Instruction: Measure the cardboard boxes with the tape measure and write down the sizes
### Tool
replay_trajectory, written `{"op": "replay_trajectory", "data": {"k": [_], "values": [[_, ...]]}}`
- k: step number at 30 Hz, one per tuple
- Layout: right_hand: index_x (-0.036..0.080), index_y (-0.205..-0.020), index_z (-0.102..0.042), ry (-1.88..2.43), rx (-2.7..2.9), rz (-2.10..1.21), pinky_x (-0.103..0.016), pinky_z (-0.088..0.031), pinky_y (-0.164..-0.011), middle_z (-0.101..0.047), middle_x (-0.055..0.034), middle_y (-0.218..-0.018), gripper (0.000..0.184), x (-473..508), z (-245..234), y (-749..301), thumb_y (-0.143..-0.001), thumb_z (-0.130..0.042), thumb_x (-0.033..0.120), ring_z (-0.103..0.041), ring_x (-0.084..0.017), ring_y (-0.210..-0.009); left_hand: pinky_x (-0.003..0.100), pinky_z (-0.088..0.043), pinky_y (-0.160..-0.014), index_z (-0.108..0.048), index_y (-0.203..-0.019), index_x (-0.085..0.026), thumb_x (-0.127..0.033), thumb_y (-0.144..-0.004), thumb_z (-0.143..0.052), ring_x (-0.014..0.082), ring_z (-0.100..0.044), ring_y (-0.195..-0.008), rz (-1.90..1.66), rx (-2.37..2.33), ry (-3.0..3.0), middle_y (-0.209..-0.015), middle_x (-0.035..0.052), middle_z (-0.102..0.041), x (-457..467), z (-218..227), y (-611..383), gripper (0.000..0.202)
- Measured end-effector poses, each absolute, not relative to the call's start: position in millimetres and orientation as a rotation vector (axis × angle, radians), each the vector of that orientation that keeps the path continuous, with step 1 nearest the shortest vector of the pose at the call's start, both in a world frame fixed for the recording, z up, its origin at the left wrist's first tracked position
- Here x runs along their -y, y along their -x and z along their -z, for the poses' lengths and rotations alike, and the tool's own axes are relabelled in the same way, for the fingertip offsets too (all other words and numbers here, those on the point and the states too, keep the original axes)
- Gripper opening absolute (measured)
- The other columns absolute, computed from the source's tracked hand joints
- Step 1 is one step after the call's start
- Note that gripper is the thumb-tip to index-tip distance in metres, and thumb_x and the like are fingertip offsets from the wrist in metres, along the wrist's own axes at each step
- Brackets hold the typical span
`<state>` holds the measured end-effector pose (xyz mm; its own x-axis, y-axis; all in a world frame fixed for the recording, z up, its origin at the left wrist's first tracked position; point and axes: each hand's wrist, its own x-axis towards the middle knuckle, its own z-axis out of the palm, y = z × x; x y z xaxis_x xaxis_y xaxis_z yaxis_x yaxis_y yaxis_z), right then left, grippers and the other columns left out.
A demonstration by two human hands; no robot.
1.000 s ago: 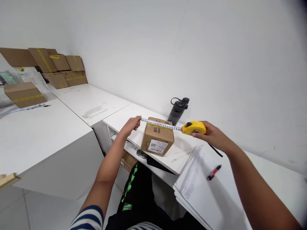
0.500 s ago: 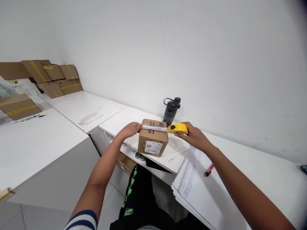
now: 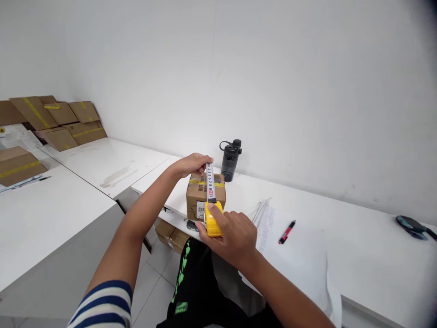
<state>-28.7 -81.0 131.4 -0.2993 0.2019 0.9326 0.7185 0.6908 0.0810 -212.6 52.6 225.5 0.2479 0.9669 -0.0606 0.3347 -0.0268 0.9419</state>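
Note:
A small brown cardboard box [image 3: 194, 197] with yellow tape across its top and a white label on its front stands on the white desk. Over it runs the pulled-out white blade of a tape measure [image 3: 214, 223] with a yellow case. My right hand [image 3: 235, 234] grips the case in front of the box, thumb on top. At the far side of the box, my left hand [image 3: 194, 165] pinches the blade's free end between thumb and fingers. The case and blade cover part of the box's label and top.
A dark bottle [image 3: 231, 160] stands behind the box near the wall. To the right lie a paper stack [image 3: 293, 264], a red and black pen [image 3: 287, 232] and a dark object [image 3: 411, 226]. Several taped cartons [image 3: 85, 132] are piled at the far left.
The tape measure has turned from lying left-to-right across the box to running front-to-back. My right hand came round to the front with the case; my left hand moved to the far edge.

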Motion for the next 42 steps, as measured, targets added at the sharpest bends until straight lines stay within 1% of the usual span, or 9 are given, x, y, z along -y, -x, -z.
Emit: {"op": "replay_trajectory", "data": {"k": [4, 7, 10, 13, 17, 22, 26, 36, 42], "values": [[0.022, -0.114, -0.062, 0.819, 1.832, 0.491, -0.03, -0.035, -0.053, -0.067, 0.0011, -0.063, 0.036, 88, -122, 34, -0.085, -0.062, 0.043, -0.057, -0.015, -0.051, 0.027, -0.044, -0.06, -0.054, -0.066, -0.016, -0.042, -0.082, -0.059, 0.0103, -0.045, -0.055, -0.891, -1.45, -1.547, -0.061, 0.0005, -0.05, -86, -209, 221, 0.031], [0.022, -0.11, -0.066, 0.89, 1.822, 0.482, -0.03, -0.038, -0.055, -0.067, 0.0006, -0.062, 0.034, 83, -110, 38, -0.084, -0.062, 0.045, -0.058, -0.015, -0.051, 0.026, -0.04, -0.059, -0.053, -0.064, -0.017, -0.046, -0.083, -0.056, 0.0132, -0.049, -0.059, -0.858, -1.773, -1.721, -0.064, 0.003, -0.054, -104, -190, 227, 0.035], [0.021, -0.11, -0.069, 0.996, 1.847, 0.446, -0.03, -0.039, -0.056, -0.067, -0.0008, -0.061, 0.039, 68, -104, 46, -0.085, -0.059, 0.05, -0.06, -0.016, -0.052, 0.026, -0.035, -0.06, -0.052, -0.059, -0.018, -0.046, -0.081, -0.06, 0.017, -0.051, -0.065, -0.803, -1.925, -1.833, -0.063, 0.0042, -0.055, -111, -171, 225, 0.037], [0.019, -0.116, -0.067, 1.143, 1.892, 0.3, -0.029, -0.039, -0.055, -0.071, -0.0034, -0.067, 0.049, 52, -107, 56, -0.084, -0.057, 0.056, -0.063, -0.018, -0.056, 0.026, -0.032, -0.061, -0.053, -0.056, -0.019, -0.048, -0.078, -0.064, 0.0189, -0.052, -0.069, -0.769, -1.951, -1.868, -0.062, 0.004, -0.055, -109, -159, 221, 0.039], [0.022, -0.122, -0.063, 1.246, 1.933, 0.146, -0.028, -0.039, -0.056, -0.074, -0.0047, -0.076, 0.053, 41, -112, 66, -0.084, -0.056, 0.058, -0.066, -0.021, -0.063, 0.027, -0.033, -0.058, -0.054, -0.057, -0.019, -0.054, -0.078, -0.062, 0.0169, -0.049, -0.061, -0.729, -1.917, -1.872, -0.06, 0.0029, -0.056, -107, -153, 223, 0.042], [0.022, -0.123, -0.062, 1.239, 1.922, 0.153, -0.028, -0.04, -0.057, -0.074, -0.0055, -0.075, 0.054, 43, -106, 70, -0.084, -0.056, 0.058, -0.067, -0.021, -0.064, 0.027, -0.032, -0.052, -0.051, -0.06, -0.019, -0.059, -0.08, -0.059, 0.0123, -0.041, -0.051, -0.769, -1.774, -1.801, -0.054, -0.0008, -0.05, -107, -146, 228, 0.045], [0.022, -0.122, -0.062, 1.263, 1.905, 0.127, -0.028, -0.041, -0.056, -0.073, -0.0043, -0.071, 0.054, 44, -104, 71, -0.082, -0.058, 0.059, -0.067, -0.021, -0.061, 0.026, -0.032, -0.05, -0.047, -0.06, -0.019, -0.056, -0.077, -0.062, 0.0108, -0.039, -0.05, -0.842, -1.674, -1.804, -0.055, -0.0024, -0.047, -104, -144, 229, 0.044], [0.022, -0.121, -0.062, 1.299, 1.868, 0.102, -0.029, -0.042, -0.052, -0.071, -0.0043, -0.066, 0.054, 49, -106, 77, -0.083, -0.055, 0.059, -0.067, -0.023, -0.058, 0.025, -0.036, -0.049, -0.042, -0.062, -0.02, -0.057, -0.074, -0.065, 0.0101, -0.04, -0.05, -0.779, -1.473, -1.792, -0.057, -0.0041, -0.043, -100, -147, 233, 0.045], [0.019, -0.123, -0.059, 1.295, 1.793, 0.047, -0.029, -0.042, -0.053, -0.073, -0.0038, -0.069, 0.051, 51, -102, 77, -0.083, -0.055, 0.049, -0.068, -0.023, -0.059, 0.025, -0.033, -0.048, -0.041, -0.061, -0.02, -0.061, -0.073, -0.063, 0.0094, -0.037, -0.049, -0.826, -1.503, -1.796, -0.056, -0.0048, -0.042, -105, -139, 236, 0.048]]}}
